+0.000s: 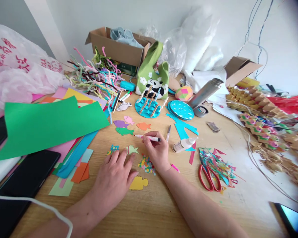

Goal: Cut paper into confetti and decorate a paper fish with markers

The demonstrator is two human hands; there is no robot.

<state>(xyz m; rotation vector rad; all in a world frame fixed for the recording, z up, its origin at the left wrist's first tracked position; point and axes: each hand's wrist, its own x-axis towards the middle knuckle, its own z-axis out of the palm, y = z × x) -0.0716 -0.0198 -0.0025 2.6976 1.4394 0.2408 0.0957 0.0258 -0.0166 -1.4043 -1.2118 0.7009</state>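
Note:
My right hand is closed around a white marker pen with a pink tip, held level over the wooden table. My left hand lies flat with fingers spread, its fingertips touching a light green paper fish. A yellow paper fish lies beside the left thumb. A small heap of coloured paper dots sits between the hands. Purple, pink, orange and green paper fish lie just beyond.
A glue bottle, red scissors with paper scraps, and a pen lie to the right. Coloured paper sheets and pipe cleaners fill the left. A cardboard box, panda bag, flask stand behind.

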